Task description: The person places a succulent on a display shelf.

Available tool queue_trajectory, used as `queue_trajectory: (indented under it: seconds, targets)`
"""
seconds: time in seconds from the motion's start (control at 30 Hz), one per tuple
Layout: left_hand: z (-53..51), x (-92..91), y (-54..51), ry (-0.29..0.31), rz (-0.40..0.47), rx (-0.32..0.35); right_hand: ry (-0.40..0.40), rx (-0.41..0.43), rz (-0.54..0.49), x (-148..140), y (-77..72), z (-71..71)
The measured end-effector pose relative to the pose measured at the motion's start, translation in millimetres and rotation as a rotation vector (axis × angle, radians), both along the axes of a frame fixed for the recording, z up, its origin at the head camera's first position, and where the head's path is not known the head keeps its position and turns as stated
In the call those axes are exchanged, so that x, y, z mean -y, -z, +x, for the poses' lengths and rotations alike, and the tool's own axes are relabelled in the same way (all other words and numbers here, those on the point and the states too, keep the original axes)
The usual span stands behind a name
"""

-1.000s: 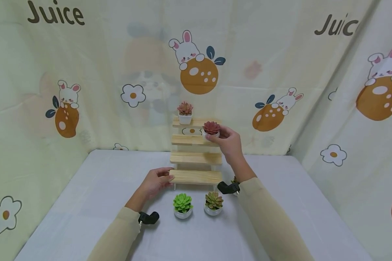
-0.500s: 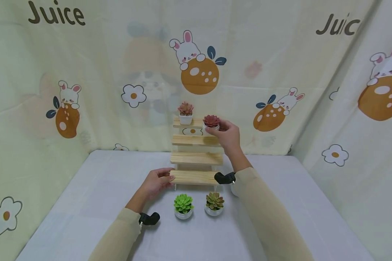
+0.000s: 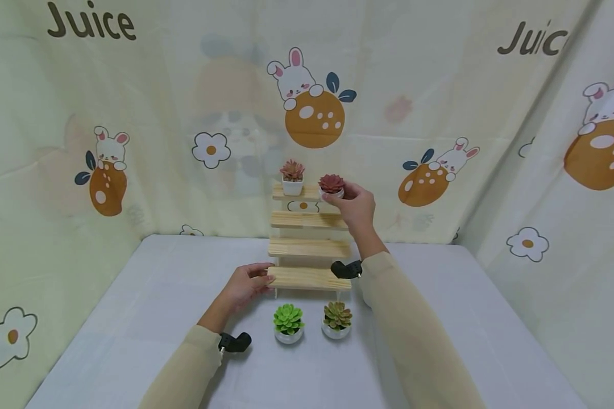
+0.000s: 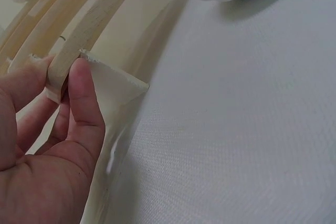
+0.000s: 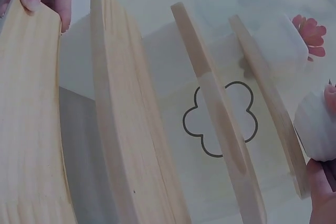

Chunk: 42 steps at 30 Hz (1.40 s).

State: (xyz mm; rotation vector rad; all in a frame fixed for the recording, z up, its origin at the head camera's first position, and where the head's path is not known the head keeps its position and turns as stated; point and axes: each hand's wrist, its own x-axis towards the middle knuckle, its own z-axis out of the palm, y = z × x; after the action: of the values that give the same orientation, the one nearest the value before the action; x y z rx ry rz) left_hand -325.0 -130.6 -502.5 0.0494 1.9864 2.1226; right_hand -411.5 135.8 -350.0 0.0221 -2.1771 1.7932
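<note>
A wooden four-step shelf [image 3: 309, 248] stands near the table's back edge. My left hand [image 3: 245, 288] pinches the left end of its lowest board; the left wrist view shows thumb and fingers [image 4: 84, 98] around that board end [image 4: 79, 40]. My right hand [image 3: 358, 210] holds the white pot of a dark red succulent [image 3: 331, 183] at the right end of the top board. In the right wrist view this pot [image 5: 316, 127] is against the top board [image 5: 273, 103]. A pinkish succulent in a square white pot [image 3: 293, 177] stands on the top board's left part.
On the table [image 3: 184, 284], a bright green succulent [image 3: 288, 319] and an olive-green succulent [image 3: 337, 316] stand in white pots before the shelf. Another white pot is mostly hidden behind my right sleeve [image 3: 414, 318]. A printed curtain [image 3: 368, 130] hangs behind.
My right hand has raised the dark red succulent from just above the second-highest board to the top board's level. The left hand keeps its grip on the lowest board.
</note>
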Motion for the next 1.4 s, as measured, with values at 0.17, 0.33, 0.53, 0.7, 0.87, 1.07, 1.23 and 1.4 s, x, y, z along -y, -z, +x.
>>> queue_trajectory:
  seconds: [0.17, 0.33, 0.53, 0.7, 0.87, 1.07, 1.23, 1.4]
  targets:
    - [0.8, 0.8, 0.6, 0.000, 0.015, 0.005, 0.002, 0.011, -0.006, 1.3, -1.1, -3.7]
    - [1.5, 1.6, 1.7, 0.013, 0.038, -0.017, 0.026, 0.027, 0.000, 3.4, -3.1, -6.0]
    - [1.0, 0.9, 1.3, 0.007, 0.037, -0.010, 0.060, -0.002, 0.053, 6.8, -6.4, -6.6]
    - [-0.2, 0.8, 2.0, 0.004, 0.024, -0.001, 0.093, -0.022, 0.122, 7.6, -7.9, -8.8]
    - [-0.9, 1.0, 2.7, 0.013, 0.022, -0.011, 0.104, -0.015, 0.138, 7.0, -9.2, -10.9]
    - [-1.2, 0.4, 1.3, 0.010, 0.023, -0.002, 0.117, -0.024, 0.150, 6.7, -10.6, -14.6]
    - [-1.8, 0.2, 2.2, -0.003, 0.013, 0.006, 0.117, -0.033, 0.163, 7.0, -8.8, -18.2]
    - [-2.5, 0.3, 2.7, -0.006, 0.013, 0.008, 0.116, -0.040, 0.157, 7.7, -8.4, -19.6]
